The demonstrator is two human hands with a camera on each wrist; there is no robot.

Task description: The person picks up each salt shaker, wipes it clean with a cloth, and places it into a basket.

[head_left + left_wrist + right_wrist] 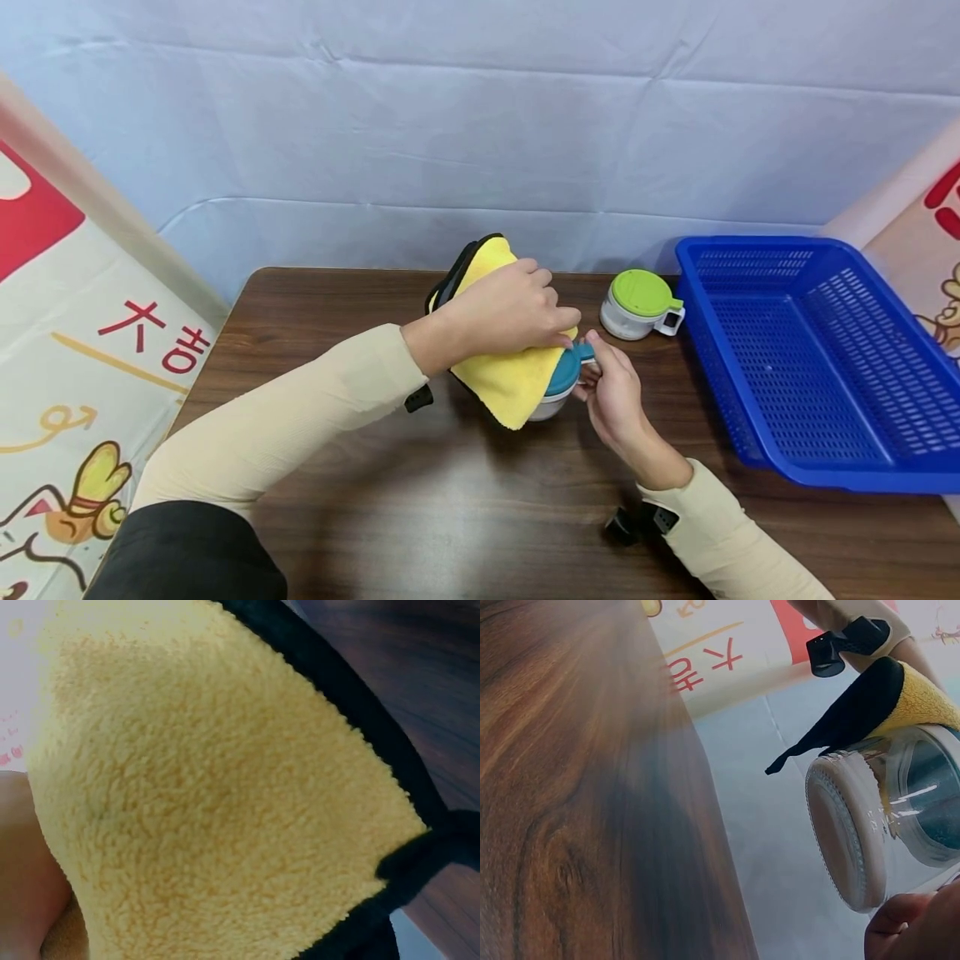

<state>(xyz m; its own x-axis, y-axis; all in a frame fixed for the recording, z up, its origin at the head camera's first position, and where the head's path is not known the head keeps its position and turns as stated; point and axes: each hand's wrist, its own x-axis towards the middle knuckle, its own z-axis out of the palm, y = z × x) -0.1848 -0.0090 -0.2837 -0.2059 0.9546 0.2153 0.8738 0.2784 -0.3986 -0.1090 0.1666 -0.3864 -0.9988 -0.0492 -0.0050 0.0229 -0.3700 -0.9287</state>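
Note:
My left hand (510, 308) holds a yellow cloth (498, 387) with a dark border against the teal lid (564, 377) of a clear seasoning jar (550, 407). The fingers curl over the cloth at the lid's far side. On the jar's right, my right hand (618, 398) grips its handle. Seen from the right wrist, the jar (855, 825) has pale contents at its base, and the cloth (922, 701) drapes behind it. Yellow pile of the cloth (225, 780) fills most of the left wrist view.
A second seasoning jar (641, 304) with a green lid stands at the back, its handle close to a blue plastic basket (761, 442) on the right. All this is on a dark wooden table (420, 517), with a pale sheet (480, 125) hanging behind it.

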